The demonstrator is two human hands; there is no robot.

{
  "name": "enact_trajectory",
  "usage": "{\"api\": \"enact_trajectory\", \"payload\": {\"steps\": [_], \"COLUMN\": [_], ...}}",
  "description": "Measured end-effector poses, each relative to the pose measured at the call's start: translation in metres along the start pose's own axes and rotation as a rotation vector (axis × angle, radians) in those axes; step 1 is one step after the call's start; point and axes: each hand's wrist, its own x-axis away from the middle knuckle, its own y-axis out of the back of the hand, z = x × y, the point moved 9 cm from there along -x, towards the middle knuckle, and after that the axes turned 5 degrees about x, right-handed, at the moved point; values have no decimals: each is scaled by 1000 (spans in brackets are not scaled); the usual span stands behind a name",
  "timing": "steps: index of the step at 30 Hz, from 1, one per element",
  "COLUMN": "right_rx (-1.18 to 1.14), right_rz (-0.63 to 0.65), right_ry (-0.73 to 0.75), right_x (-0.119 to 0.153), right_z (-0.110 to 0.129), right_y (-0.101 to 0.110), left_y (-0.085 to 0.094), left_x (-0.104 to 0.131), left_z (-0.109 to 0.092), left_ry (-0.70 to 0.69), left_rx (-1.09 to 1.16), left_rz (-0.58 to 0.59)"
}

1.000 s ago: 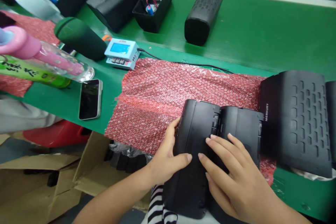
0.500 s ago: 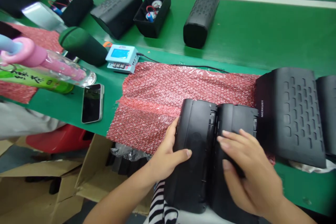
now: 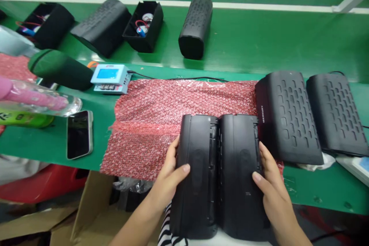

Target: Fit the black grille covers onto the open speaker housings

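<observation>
Two long black speaker housings lie side by side near my lap, the left housing (image 3: 197, 196) almost touching the right housing (image 3: 242, 203). My left hand (image 3: 168, 178) grips the left one by its outer side, thumb on top. Around the outer edge of the right one, my right hand (image 3: 273, 190) is closed in the same way, its thumb on the upper face. Slots and catches run along the long edge of each housing. Beneath their far ends spreads red bubble wrap (image 3: 161, 111). The undersides of both are hidden.
Two black speakers with slotted fronts, a nearer one (image 3: 291, 119) and a farther one (image 3: 337, 111), stand at right. A blue tester (image 3: 109, 77), a phone (image 3: 80, 134) and a clear bottle (image 3: 52, 100) lie left. An open housing (image 3: 144, 27) with wires sits behind.
My right hand has moved from the top of the right housing to its outer side and now grips it. My view has shifted right; the left hand keeps its hold.
</observation>
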Motion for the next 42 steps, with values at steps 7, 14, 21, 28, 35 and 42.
{"api": "enact_trajectory", "payload": {"steps": [7, 14, 21, 28, 35, 42], "right_rx": [-7, -87, -270, -321, -206, -78], "right_rz": [38, 36, 55, 118, 117, 87], "right_ry": [32, 10, 17, 4, 12, -6], "right_x": [-1, 0, -2, -3, -5, -5], "right_z": [8, 6, 10, 15, 15, 13], "right_y": [-9, -8, -10, -15, -16, -14], "left_y": [-9, -4, -4, 0, -2, 2], "left_x": [2, 2, 0, 4, 6, 6], "left_z": [-1, -4, 1, -4, -5, -3], "left_ry": [-53, -77, 35, 54, 70, 36], "left_rx": [-85, -182, -76, -130, -159, -195], "left_rz": [84, 90, 132, -85, -150, -127]}}
